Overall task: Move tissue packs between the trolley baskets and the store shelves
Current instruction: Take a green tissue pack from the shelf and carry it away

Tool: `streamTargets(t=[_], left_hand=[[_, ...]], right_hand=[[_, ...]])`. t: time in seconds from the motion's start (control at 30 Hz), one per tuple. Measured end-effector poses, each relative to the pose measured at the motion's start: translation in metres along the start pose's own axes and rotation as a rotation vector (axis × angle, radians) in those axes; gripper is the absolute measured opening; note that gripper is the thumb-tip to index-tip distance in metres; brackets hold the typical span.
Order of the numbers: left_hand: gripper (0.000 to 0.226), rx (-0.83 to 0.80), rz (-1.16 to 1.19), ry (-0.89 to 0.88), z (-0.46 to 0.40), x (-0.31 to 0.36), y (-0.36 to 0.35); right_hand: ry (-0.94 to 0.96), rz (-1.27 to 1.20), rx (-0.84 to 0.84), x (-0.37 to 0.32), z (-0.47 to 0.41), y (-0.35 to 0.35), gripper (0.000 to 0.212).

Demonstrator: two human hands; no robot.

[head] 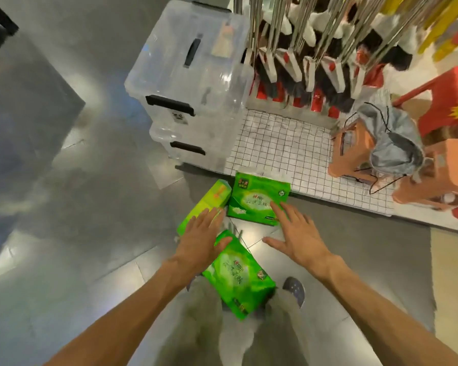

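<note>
1. Three green tissue packs are down on the grey floor (64, 207) right in front of the person, no trolley basket in sight from here.
2. Far pack (258, 200) lies flat, its back edge just at the lip of the white wire-grid shelf (288, 146).
3. Left pack (205, 204) sits just beside it, angled, looks tipped on its side.
4. Near pack (238, 276) is closest to the person, tilted, by their legs and a shoe (294, 289).
5. Left hand (201, 241) is flat, fingers spread wide, lying over the left pack with the thumb touching the near pack's top corner. Not gripping anything.
6. Right hand (296, 233) is spread wide too, fingertips on the front corner of the far pack, thumb out over bare floor. Nothing held.
7. Behind all that: stacked clear storage bins (193, 83) on the left, a rack of brooms (315, 62) behind the grid shelf, orange plastic stools (354, 151) on the right.
</note>
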State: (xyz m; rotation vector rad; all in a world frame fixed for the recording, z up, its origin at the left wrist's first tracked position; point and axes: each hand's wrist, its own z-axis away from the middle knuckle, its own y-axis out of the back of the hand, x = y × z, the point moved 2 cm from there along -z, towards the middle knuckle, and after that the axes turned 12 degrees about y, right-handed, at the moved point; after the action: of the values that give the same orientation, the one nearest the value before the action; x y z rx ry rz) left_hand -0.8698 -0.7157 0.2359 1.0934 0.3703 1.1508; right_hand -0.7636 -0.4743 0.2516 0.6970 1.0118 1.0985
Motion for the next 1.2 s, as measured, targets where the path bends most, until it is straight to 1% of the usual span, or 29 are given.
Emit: streamTargets(t=[0.1, 0.23, 0.33, 0.43, 0.53, 0.6, 0.7, 0.77, 0.87, 1.0, 1.07, 1.13, 1.2], left_hand=[[0.083, 0.006, 0.049, 0.039, -0.058, 0.006, -0.043], [0.084, -0.021, 0.133, 0.156, -0.153, 0.013, -0.136], [0.089, -0.046, 0.211, 0.243, -0.221, 0.018, -0.212], [0.080, -0.080, 0.311, 0.331, -0.285, 0.017, -0.282], [0.082, -0.074, 0.416, 0.407, -0.342, 0.008, -0.340], [0.087, -0.043, 0.494, 0.474, -0.376, -0.001, -0.370], [0.095, 0.040, 0.561, 0.534, -0.419, -0.014, -0.400], [0.101, 0.078, 0.560, 0.539, -0.441, -0.017, -0.413], [0.107, 0.151, 0.555, 0.544, -0.460, -0.014, -0.427], [0.114, 0.227, 0.470, 0.572, -0.466, -0.009, -0.438], [0.118, 0.228, 0.434, 0.588, -0.470, -0.010, -0.440], [0.119, 0.218, 0.424, 0.607, -0.475, -0.011, -0.443], [0.118, 0.218, 0.423, 0.629, -0.479, -0.013, -0.446]], right_hand=[[-0.047, -0.056, -0.017, 0.049, -0.040, -0.031, 0.107], [-0.075, -0.119, -0.050, 0.124, -0.104, -0.094, 0.097], [-0.102, -0.194, -0.077, 0.180, -0.150, -0.158, 0.096], [-0.131, -0.300, -0.060, 0.231, -0.194, -0.226, 0.097], [-0.204, -0.375, -0.064, 0.275, -0.230, -0.290, 0.106], [-0.230, -0.416, -0.032, 0.301, -0.249, -0.328, 0.111], [-0.299, -0.493, 0.064, 0.330, -0.268, -0.370, 0.106], [-0.374, -0.550, 0.135, 0.345, -0.276, -0.389, 0.109], [-0.395, -0.655, 0.317, 0.356, -0.285, -0.412, 0.109], [-0.481, -0.981, 0.556, 0.367, -0.293, -0.437, 0.087], [-0.535, -1.080, 0.562, 0.373, -0.301, -0.442, 0.084], [-0.516, -1.147, 0.497, 0.378, -0.311, -0.446, 0.092], [-0.485, -1.172, 0.444, 0.382, -0.320, -0.451, 0.090]])
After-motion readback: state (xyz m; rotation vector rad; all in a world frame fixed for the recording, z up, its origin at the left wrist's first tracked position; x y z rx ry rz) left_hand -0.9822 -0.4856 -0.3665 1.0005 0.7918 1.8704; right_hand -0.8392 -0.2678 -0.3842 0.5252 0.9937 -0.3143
